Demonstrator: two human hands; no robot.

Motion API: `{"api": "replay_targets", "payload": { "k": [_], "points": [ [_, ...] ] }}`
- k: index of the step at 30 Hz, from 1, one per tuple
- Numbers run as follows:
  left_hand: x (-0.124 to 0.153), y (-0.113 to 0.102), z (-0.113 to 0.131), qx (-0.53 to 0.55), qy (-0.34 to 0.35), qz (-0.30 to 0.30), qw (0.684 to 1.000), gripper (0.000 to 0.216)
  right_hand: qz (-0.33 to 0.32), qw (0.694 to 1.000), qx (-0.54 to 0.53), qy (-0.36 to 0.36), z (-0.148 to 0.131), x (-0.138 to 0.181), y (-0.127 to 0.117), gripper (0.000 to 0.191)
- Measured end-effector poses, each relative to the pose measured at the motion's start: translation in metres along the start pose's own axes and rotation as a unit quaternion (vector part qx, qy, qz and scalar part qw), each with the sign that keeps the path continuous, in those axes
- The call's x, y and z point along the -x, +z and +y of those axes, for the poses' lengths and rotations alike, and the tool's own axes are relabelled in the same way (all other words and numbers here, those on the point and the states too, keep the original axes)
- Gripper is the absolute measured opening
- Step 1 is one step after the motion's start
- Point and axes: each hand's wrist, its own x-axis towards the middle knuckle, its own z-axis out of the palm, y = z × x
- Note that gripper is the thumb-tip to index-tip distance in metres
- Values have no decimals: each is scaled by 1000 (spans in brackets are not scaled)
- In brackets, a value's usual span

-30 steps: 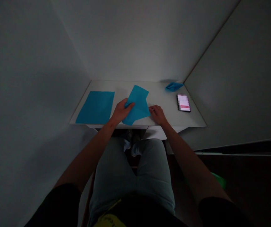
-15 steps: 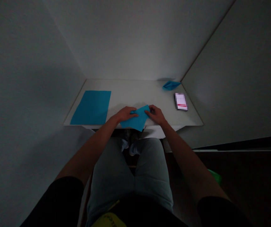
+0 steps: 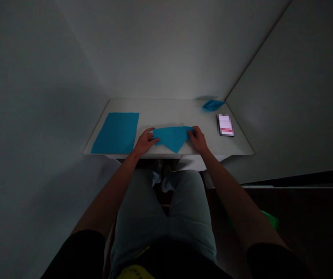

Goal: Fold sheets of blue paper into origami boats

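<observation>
Head view: left hand (image 3: 145, 143) and right hand (image 3: 198, 139), grasping opposite ends of folded blue paper (image 3: 172, 135); flat blue rectangular paper sheet (image 3: 115, 133), leftward, on white counter (image 3: 160, 111).

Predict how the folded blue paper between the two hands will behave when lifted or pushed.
The folded paper looks thin, so it is probably light. Its top edge runs nearly straight from left hand to right hand, suggesting some stiffness. Its lower point, held by neither hand, could bend if pushed.
</observation>
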Motion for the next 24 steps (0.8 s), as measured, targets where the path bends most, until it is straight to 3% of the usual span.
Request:
{"api": "replay_targets", "payload": {
  "k": [5,13,20,24],
  "points": [
    [8,9,12,3,25,10,1000,65,-13,1000,-4,6,-1,0,-1,39],
    [9,3,20,29,-40,23,998,57,-5,1000,26,13,-1,0,-2,40],
    [4,-2,18,-33,-11,-34,999,38,-4,1000,19,13,3,-1,-1,41],
    [4,-6,15,-50,-16,-53,997,37,-7,1000,21,8,3,-1,-2,36]
  ]
}}
